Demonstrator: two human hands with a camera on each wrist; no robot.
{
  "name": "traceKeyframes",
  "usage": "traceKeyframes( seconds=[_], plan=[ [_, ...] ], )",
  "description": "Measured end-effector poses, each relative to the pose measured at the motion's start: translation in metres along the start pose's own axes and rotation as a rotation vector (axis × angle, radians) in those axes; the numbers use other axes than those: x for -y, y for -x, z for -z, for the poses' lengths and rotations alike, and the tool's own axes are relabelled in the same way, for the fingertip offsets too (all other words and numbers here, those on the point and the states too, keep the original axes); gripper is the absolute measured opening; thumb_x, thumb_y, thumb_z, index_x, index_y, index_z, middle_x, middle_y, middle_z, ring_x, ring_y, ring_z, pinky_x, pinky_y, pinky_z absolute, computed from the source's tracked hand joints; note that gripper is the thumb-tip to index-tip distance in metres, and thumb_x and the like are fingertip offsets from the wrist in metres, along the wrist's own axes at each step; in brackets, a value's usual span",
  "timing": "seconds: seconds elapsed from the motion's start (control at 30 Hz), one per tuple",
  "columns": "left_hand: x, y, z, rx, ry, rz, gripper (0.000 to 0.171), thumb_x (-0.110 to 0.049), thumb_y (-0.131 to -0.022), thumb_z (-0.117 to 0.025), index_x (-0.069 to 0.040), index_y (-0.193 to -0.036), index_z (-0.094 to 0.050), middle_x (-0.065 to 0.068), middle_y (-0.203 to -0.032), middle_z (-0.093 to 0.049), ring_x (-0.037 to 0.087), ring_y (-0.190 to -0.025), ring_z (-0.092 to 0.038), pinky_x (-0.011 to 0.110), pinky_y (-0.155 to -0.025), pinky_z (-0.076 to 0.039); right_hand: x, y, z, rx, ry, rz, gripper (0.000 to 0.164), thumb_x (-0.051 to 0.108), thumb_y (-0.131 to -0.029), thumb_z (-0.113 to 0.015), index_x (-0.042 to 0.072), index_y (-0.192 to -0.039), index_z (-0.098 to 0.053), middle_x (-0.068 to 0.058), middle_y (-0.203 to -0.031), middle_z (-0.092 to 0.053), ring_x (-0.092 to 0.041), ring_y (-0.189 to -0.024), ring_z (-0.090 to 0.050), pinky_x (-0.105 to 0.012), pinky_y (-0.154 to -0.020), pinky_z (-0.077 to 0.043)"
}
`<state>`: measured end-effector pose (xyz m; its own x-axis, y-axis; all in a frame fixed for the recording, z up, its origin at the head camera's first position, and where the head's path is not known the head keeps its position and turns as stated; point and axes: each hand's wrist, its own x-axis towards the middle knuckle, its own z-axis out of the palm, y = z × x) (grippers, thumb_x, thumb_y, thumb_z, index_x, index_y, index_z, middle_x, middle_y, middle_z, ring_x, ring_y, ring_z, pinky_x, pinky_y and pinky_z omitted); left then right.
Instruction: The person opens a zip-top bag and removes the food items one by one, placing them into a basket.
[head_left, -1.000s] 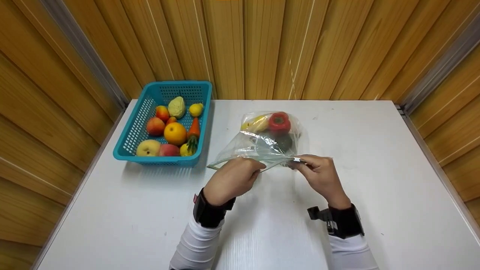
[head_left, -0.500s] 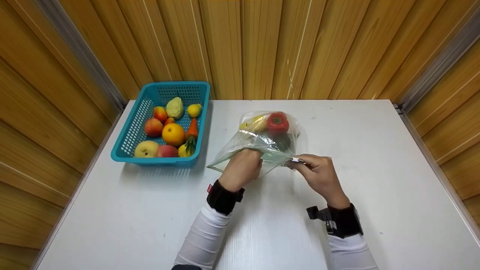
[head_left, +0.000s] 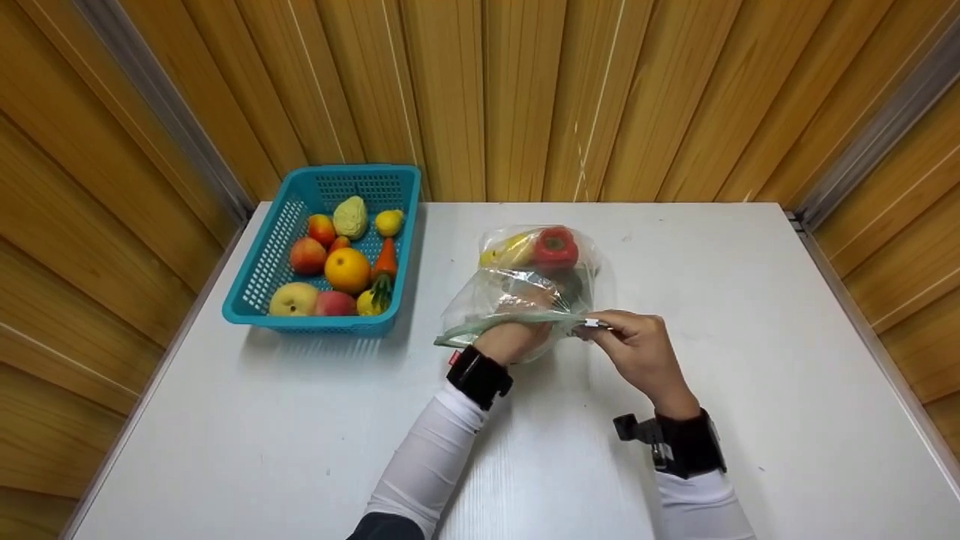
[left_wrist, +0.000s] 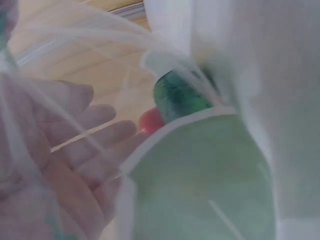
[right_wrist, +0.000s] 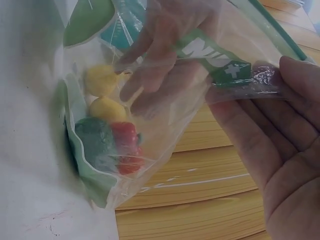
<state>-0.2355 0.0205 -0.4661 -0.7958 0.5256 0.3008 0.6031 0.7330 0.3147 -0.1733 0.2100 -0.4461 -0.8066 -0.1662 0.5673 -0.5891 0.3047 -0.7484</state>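
Note:
A clear zip bag [head_left: 469,307] with a green-edged mouth lies on the table. Inside it are a red bell pepper [head_left: 556,247], a yellow banana-like item [head_left: 510,250] and a dark green rounded item [right_wrist: 95,142]. My left hand [head_left: 514,339] reaches through the mouth into the bag, its fingers [left_wrist: 95,122] spread and fairly straight, seen through the plastic. They are near the contents; whether they touch any is unclear. My right hand [head_left: 634,337] pinches the bag's right corner by a small white piece; in the right wrist view thumb and fingers hold the plastic.
A teal basket [head_left: 238,304] stands at the left, holding an orange [head_left: 347,271], a carrot [head_left: 385,259], a lemon [head_left: 389,223] and several other fruits. Wooden panels [head_left: 525,97] rise behind the white table [head_left: 720,277] and along both sides.
My left hand has moved from the front edge of the bag through its mouth, deeper inside and to the right. My right hand keeps its pinch on the corner, nearly still.

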Motion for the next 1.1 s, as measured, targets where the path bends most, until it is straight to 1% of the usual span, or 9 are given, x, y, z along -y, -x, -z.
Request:
traceKeyframes(
  seconds=[0.1,0.13,0.2,0.37,0.5,0.67,0.83,1.0,1.1],
  plan=[
    [-0.003,-0.005,-0.006,0.089,0.015,0.017,0.042,-0.029,-0.107,-0.049,-0.012,-0.145,-0.058,0.004,-0.148,-0.059,0.018,-0.137,-0.054,0.031,-0.117,-0.037,-0.001,0.000,0.000,0.006,-0.011,-0.003,0.017,-0.019,-0.082,-0.073,-0.009,-0.094,-0.078,-0.021,-0.087,-0.076,0.000,-0.077,-0.071,-0.014,-0.069,-0.056],
    [-0.004,-0.007,-0.008,0.112,0.041,0.026,0.045,-0.029,-0.107,-0.048,-0.014,-0.149,-0.055,0.003,-0.155,-0.053,0.018,-0.142,-0.049,0.031,-0.120,-0.034,-0.001,0.001,0.000,0.008,-0.014,-0.005,0.017,-0.019,-0.082,-0.073,-0.009,-0.094,-0.078,-0.021,-0.087,-0.076,0.000,-0.077,-0.071,-0.014,-0.069,-0.056],
    [-0.006,-0.010,-0.012,0.164,0.013,0.021,0.048,-0.031,-0.109,-0.043,-0.016,-0.154,-0.050,0.002,-0.163,-0.041,0.018,-0.151,-0.037,0.034,-0.124,-0.026,-0.001,0.001,0.000,0.011,-0.014,-0.009,0.017,-0.020,-0.083,-0.072,-0.009,-0.094,-0.078,-0.021,-0.086,-0.076,-0.001,-0.077,-0.071,-0.014,-0.069,-0.056],
    [-0.007,-0.017,-0.017,0.223,0.065,0.033,0.049,-0.034,-0.110,-0.036,-0.019,-0.156,-0.047,-0.001,-0.167,-0.033,0.022,-0.157,-0.024,0.037,-0.127,-0.017,-0.001,0.002,0.000,0.020,-0.006,-0.018,0.017,-0.019,-0.084,-0.071,-0.008,-0.094,-0.078,-0.017,-0.085,-0.077,-0.002,-0.076,-0.071,-0.013,-0.068,-0.055],
    [-0.006,-0.019,-0.018,0.213,0.069,0.019,0.049,-0.034,-0.110,-0.037,-0.019,-0.155,-0.048,0.001,-0.167,-0.034,0.027,-0.157,-0.023,0.043,-0.128,-0.015,-0.002,0.001,0.000,0.025,0.009,-0.015,0.017,-0.019,-0.084,-0.071,-0.007,-0.094,-0.078,-0.015,-0.084,-0.077,-0.001,-0.075,-0.069,-0.012,-0.067,-0.054],
    [-0.005,-0.016,-0.023,0.167,-0.011,-0.010,0.049,-0.034,-0.109,-0.041,-0.017,-0.154,-0.050,0.005,-0.164,-0.040,0.031,-0.153,-0.032,0.044,-0.126,-0.021,-0.002,0.000,-0.001,0.026,0.026,-0.003,0.018,-0.020,-0.083,-0.071,-0.007,-0.094,-0.078,-0.015,-0.084,-0.077,0.001,-0.074,-0.068,-0.012,-0.067,-0.054],
    [-0.002,-0.015,-0.030,0.087,-0.143,-0.061,0.050,-0.034,-0.106,-0.048,-0.012,-0.150,-0.054,0.007,-0.157,-0.050,0.027,-0.147,-0.043,0.038,-0.123,-0.030,-0.001,0.000,-0.001,0.025,0.026,-0.004,0.018,-0.021,-0.082,-0.071,-0.009,-0.094,-0.077,-0.017,-0.085,-0.077,0.003,-0.076,-0.068,-0.011,-0.067,-0.054],
    [-0.002,-0.019,-0.033,0.069,-0.204,-0.054,0.053,-0.036,-0.104,-0.051,-0.012,-0.152,-0.052,0.004,-0.154,-0.052,0.019,-0.144,-0.046,0.035,-0.121,-0.034,0.000,0.000,0.000,0.011,0.013,-0.011,0.018,-0.021,-0.082,-0.070,-0.009,-0.094,-0.077,-0.018,-0.085,-0.077,0.003,-0.076,-0.069,-0.012,-0.068,-0.055],
    [-0.003,-0.021,-0.031,0.049,-0.232,-0.044,0.051,-0.034,-0.102,-0.054,-0.013,-0.148,-0.055,0.003,-0.147,-0.054,0.018,-0.136,-0.052,0.033,-0.114,-0.041,0.000,0.000,0.000,0.004,0.017,-0.017,0.018,-0.021,-0.083,-0.070,-0.009,-0.094,-0.078,-0.018,-0.085,-0.077,0.003,-0.076,-0.069,-0.012,-0.068,-0.054]
  ],
)
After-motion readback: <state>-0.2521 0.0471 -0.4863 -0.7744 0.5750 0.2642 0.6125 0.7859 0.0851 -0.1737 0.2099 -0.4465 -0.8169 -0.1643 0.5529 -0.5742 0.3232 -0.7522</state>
